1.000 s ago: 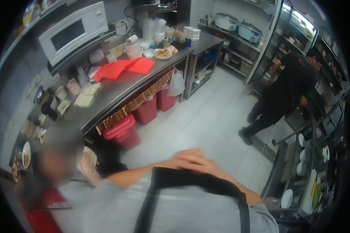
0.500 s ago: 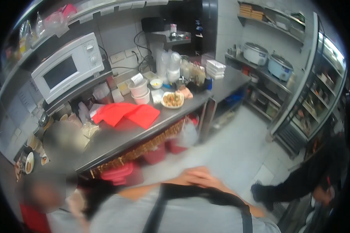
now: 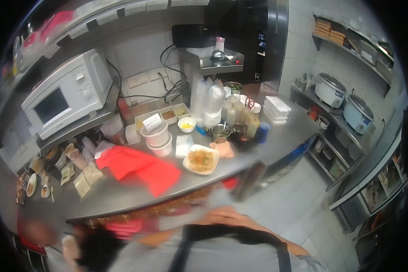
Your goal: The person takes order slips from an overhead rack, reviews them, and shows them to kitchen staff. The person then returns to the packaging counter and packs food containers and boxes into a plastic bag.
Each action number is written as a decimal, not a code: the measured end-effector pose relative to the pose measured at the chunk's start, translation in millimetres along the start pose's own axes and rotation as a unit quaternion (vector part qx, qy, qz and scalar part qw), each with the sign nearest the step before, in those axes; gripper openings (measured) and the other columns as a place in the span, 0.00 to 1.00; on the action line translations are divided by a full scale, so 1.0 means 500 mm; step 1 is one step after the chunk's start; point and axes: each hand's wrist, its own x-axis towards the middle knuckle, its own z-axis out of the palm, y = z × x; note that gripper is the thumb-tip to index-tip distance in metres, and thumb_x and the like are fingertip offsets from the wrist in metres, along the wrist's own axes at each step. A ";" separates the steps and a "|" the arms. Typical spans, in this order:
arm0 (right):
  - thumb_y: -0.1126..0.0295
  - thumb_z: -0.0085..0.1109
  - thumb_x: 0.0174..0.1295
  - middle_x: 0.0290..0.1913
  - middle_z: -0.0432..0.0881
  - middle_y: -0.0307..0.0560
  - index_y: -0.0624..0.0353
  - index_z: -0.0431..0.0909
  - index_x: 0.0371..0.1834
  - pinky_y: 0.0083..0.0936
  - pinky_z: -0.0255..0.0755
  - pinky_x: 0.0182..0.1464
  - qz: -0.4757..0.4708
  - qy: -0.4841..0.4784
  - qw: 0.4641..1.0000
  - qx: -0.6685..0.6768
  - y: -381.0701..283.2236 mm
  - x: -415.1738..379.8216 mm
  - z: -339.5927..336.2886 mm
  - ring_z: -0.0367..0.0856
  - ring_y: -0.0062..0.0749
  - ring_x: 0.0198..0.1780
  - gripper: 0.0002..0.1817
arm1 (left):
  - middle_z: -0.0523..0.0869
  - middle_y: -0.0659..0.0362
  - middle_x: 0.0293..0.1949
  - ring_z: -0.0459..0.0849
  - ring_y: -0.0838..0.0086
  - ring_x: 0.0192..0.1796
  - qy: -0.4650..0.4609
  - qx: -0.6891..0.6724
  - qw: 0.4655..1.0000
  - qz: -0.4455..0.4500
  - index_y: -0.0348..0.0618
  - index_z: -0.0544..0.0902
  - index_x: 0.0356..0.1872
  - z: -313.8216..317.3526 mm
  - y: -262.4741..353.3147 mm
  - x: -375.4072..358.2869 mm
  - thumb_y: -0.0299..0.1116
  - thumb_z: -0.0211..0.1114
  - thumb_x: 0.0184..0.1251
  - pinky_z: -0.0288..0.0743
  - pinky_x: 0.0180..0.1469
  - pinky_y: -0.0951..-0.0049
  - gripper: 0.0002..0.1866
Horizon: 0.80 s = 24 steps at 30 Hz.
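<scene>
My left hand (image 3: 216,215) and my right hand (image 3: 238,220) are folded together in front of my body at the bottom centre, fingers closed, with no object visible in them. Neither touches the steel counter (image 3: 177,187) beyond them. Nearest on that counter is a white bowl of food (image 3: 201,159). A crumpled pinkish cloth (image 3: 223,148) lies behind it, and a red cloth (image 3: 138,167) is spread to its left. Stacked white tubs (image 3: 158,138) stand behind the red cloth, and a small bowl with yellow food (image 3: 187,124) is further back.
A microwave (image 3: 68,93) sits on a raised shelf at left. Bottles (image 3: 240,115) and stacked white boxes (image 3: 276,110) stand at the counter's right. Rice cookers (image 3: 329,89) occupy shelving at right, near a glass-door fridge (image 3: 380,186). Another person's blurred head (image 3: 38,231) is at lower left.
The view has shifted, so the counter appears nearer and lower. The dark-clothed person at lower right is no longer visible. At lower left the other person appears lower. My hands remain folded.
</scene>
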 end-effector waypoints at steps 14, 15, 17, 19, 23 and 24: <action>0.75 0.55 0.56 0.64 0.66 0.45 0.54 0.74 0.56 0.29 0.69 0.57 -0.091 0.005 0.992 -0.092 0.207 0.119 -0.349 0.71 0.41 0.59 0.21 | 0.79 0.58 0.41 0.77 0.75 0.48 0.027 -0.305 0.937 -0.169 0.40 0.76 0.45 -0.166 -0.097 0.340 0.32 0.53 0.67 0.70 0.49 0.78 0.10; 0.74 0.56 0.55 0.63 0.68 0.44 0.53 0.74 0.55 0.29 0.72 0.54 -0.032 -0.038 0.992 -0.115 0.215 0.112 -0.390 0.74 0.41 0.56 0.22 | 0.79 0.58 0.41 0.77 0.75 0.48 0.018 -0.288 0.939 -0.189 0.40 0.76 0.45 -0.173 -0.073 0.373 0.32 0.53 0.67 0.70 0.49 0.78 0.10; 0.69 0.59 0.56 0.59 0.72 0.49 0.56 0.76 0.53 0.33 0.74 0.51 -0.101 0.043 0.974 -0.196 0.280 0.097 -0.486 0.79 0.43 0.50 0.19 | 0.80 0.61 0.29 0.79 0.75 0.39 -0.039 0.069 0.985 -0.153 0.40 0.80 0.31 -0.208 0.095 0.464 0.35 0.51 0.69 0.72 0.41 0.75 0.13; 0.69 0.63 0.49 0.39 0.80 0.45 0.57 0.80 0.33 0.32 0.74 0.37 -0.228 0.248 0.922 -0.191 0.331 0.087 -0.661 0.79 0.40 0.33 0.08 | 0.79 0.61 0.28 0.78 0.73 0.39 -0.083 0.075 0.973 -0.200 0.42 0.78 0.31 -0.245 0.101 0.572 0.37 0.50 0.71 0.71 0.43 0.73 0.13; 0.71 0.44 0.67 0.29 0.78 0.38 0.60 0.76 0.37 0.22 0.68 0.31 0.068 0.588 0.801 -0.091 0.517 0.038 -1.003 0.74 0.23 0.28 0.09 | 0.75 0.59 0.36 0.75 0.75 0.41 0.115 -0.238 0.964 0.016 0.43 0.72 0.39 -0.245 0.159 0.887 0.37 0.51 0.70 0.71 0.46 0.72 0.08; 0.71 0.45 0.67 0.33 0.78 0.38 0.59 0.74 0.45 0.22 0.69 0.33 0.086 0.592 0.801 0.013 0.614 0.022 -1.097 0.75 0.24 0.31 0.09 | 0.74 0.58 0.41 0.75 0.73 0.45 0.173 -0.241 0.955 0.020 0.43 0.70 0.43 -0.253 0.143 0.978 0.40 0.51 0.70 0.71 0.48 0.70 0.11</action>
